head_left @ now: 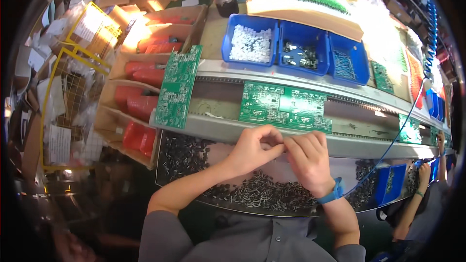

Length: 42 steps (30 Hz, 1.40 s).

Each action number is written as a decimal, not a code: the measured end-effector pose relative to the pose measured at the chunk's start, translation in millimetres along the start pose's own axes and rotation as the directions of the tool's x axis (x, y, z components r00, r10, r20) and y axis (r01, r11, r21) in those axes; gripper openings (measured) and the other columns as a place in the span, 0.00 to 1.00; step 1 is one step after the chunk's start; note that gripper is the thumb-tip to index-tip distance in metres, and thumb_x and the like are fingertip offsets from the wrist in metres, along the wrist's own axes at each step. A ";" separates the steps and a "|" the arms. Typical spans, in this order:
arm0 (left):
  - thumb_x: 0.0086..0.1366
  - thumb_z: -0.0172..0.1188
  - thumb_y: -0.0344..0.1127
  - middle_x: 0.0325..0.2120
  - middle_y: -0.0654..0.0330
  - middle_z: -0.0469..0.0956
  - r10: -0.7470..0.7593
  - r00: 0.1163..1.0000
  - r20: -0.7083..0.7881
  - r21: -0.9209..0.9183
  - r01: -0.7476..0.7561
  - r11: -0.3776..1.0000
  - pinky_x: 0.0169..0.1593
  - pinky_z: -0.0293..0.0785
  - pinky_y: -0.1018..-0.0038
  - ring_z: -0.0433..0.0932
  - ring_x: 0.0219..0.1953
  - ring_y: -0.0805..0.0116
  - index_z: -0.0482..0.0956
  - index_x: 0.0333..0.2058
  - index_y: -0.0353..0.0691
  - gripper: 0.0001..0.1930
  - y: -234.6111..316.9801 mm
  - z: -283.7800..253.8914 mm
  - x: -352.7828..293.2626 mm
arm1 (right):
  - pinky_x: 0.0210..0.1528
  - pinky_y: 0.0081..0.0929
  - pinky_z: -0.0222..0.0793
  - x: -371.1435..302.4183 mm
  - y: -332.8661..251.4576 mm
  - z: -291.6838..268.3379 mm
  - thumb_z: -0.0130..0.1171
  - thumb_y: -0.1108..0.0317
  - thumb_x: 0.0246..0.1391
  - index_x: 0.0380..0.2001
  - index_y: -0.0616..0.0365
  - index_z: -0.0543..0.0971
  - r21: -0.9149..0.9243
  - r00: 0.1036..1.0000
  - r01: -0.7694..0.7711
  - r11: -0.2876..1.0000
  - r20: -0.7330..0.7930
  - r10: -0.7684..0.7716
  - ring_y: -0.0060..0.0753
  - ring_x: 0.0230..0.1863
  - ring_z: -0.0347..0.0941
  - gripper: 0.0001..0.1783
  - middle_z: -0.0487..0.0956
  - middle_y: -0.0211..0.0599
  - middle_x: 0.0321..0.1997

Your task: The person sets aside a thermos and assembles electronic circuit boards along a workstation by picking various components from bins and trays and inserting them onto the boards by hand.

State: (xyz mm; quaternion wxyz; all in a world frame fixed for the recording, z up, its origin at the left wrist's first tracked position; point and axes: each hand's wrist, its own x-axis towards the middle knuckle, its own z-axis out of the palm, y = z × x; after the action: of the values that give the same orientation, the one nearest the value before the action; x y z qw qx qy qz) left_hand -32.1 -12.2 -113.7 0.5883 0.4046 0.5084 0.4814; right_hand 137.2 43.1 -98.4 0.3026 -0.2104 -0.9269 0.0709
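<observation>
My left hand and my right hand meet fingertip to fingertip just in front of a metal rail. Both are pinched; whatever lies between the fingertips is too small to make out. Beyond them a green circuit board lies flat between the two rails of the conveyor. Another green circuit board rests across the rails to the left. Beneath my hands a tray holds loose heaps of small black components with metal legs. A blue wrist strap with a cord circles my right wrist.
Behind the conveyor stand blue bins of white parts, dark metal parts and thin leaded parts. A cardboard box with red-wrapped bundles is at left. The blue cord runs up right. A co-worker's hand is at far right.
</observation>
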 end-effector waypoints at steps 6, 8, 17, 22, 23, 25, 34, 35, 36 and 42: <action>0.57 0.61 0.22 0.32 0.62 0.76 -0.009 1.000 0.008 0.062 0.009 0.998 0.41 0.77 0.81 0.76 0.36 0.78 0.74 0.36 0.30 0.08 3.6 -1.3 -0.3 | 0.43 0.34 0.63 -4.8 -0.8 1.4 0.59 0.73 0.37 0.38 0.62 0.77 0.009 1.000 -0.028 1.000 -0.013 0.028 0.31 0.35 0.73 0.19 0.76 0.34 0.36; 0.57 0.62 0.22 0.32 0.62 0.76 -0.015 1.000 0.021 0.081 0.013 0.997 0.41 0.77 0.81 0.76 0.36 0.78 0.74 0.36 0.30 0.08 4.3 -0.2 -0.7 | 0.43 0.35 0.63 -7.0 -2.0 -0.5 0.60 0.73 0.37 0.38 0.62 0.77 0.020 0.999 -0.031 0.999 -0.012 0.032 0.31 0.35 0.73 0.19 0.76 0.34 0.36; 0.58 0.59 0.23 0.31 0.63 0.79 0.162 0.985 -0.064 0.274 -0.139 0.952 0.37 0.74 0.80 0.77 0.34 0.78 0.79 0.35 0.33 0.06 16.3 -24.5 13.0 | 0.40 0.36 0.63 -3.5 12.1 0.6 0.62 0.80 0.37 0.37 0.61 0.78 0.042 0.990 -0.115 0.993 -0.074 0.118 0.37 0.34 0.71 0.17 0.75 0.38 0.34; 0.56 0.59 0.23 0.29 0.51 0.78 0.547 0.835 -0.053 0.814 -0.281 0.509 0.34 0.74 0.69 0.79 0.31 0.56 0.79 0.33 0.33 0.05 18.9 -76.0 47.8 | 0.41 0.35 0.65 -9.9 36.2 8.0 0.58 0.81 0.46 0.33 0.61 0.77 0.047 0.950 -0.298 0.953 -0.084 0.301 0.44 0.37 0.70 0.09 0.76 0.40 0.37; 0.56 0.59 0.23 0.29 0.51 0.78 0.544 0.838 -0.046 0.815 -0.283 0.505 0.34 0.74 0.69 0.79 0.31 0.56 0.79 0.33 0.33 0.05 17.7 -79.7 51.8 | 0.41 0.35 0.65 -11.1 37.9 10.4 0.58 0.81 0.46 0.33 0.61 0.77 0.049 0.947 -0.305 0.951 -0.088 0.308 0.44 0.37 0.70 0.09 0.76 0.40 0.37; 0.56 0.58 0.24 0.30 0.52 0.77 0.573 0.820 0.021 0.884 -0.283 0.372 0.37 0.74 0.66 0.77 0.32 0.53 0.79 0.32 0.34 0.05 15.3 -84.1 57.7 | 0.42 0.35 0.65 -13.6 40.8 14.3 0.57 0.81 0.47 0.34 0.60 0.77 0.113 0.935 -0.332 0.936 -0.088 0.342 0.44 0.37 0.70 0.09 0.76 0.40 0.36; 0.55 0.57 0.22 0.28 0.51 0.77 0.503 0.863 0.055 0.923 -0.236 0.304 0.36 0.73 0.67 0.77 0.31 0.53 0.78 0.31 0.31 0.04 23.6 -85.2 66.5 | 0.40 0.34 0.64 -11.8 42.4 14.5 0.57 0.81 0.47 0.33 0.60 0.77 0.115 0.935 -0.335 0.935 -0.085 0.345 0.43 0.36 0.70 0.09 0.76 0.39 0.33; 0.55 0.57 0.21 0.28 0.51 0.77 0.480 0.877 0.040 0.911 -0.229 0.343 0.36 0.73 0.67 0.77 0.31 0.53 0.78 0.31 0.30 0.04 25.4 -85.5 65.9 | 0.40 0.34 0.64 -12.7 41.4 14.0 0.57 0.81 0.47 0.33 0.60 0.77 0.114 0.934 -0.337 0.935 -0.085 0.347 0.43 0.36 0.70 0.09 0.76 0.39 0.33; 0.55 0.57 0.21 0.28 0.51 0.77 0.479 0.877 0.042 0.911 -0.231 0.343 0.36 0.73 0.67 0.77 0.31 0.53 0.78 0.31 0.30 0.04 25.7 -85.5 64.8 | 0.40 0.34 0.63 -14.0 39.9 13.7 0.57 0.80 0.47 0.33 0.60 0.77 0.110 0.935 -0.338 0.935 -0.075 0.347 0.43 0.36 0.70 0.09 0.76 0.39 0.33; 0.55 0.58 0.23 0.28 0.49 0.77 0.353 0.933 0.067 0.937 -0.181 0.300 0.37 0.73 0.64 0.77 0.32 0.52 0.78 0.30 0.30 0.03 31.6 -86.3 72.1 | 0.38 0.34 0.62 -15.4 39.8 15.3 0.58 0.80 0.47 0.33 0.59 0.77 0.091 0.940 -0.327 0.941 -0.073 0.333 0.41 0.35 0.69 0.09 0.76 0.37 0.32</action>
State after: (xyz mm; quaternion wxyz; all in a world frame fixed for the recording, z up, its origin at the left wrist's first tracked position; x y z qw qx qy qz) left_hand -120.8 63.8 -111.6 0.1237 0.7068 0.6587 0.2263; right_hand 153.2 72.2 -129.2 0.3346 -0.3539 -0.8609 0.1471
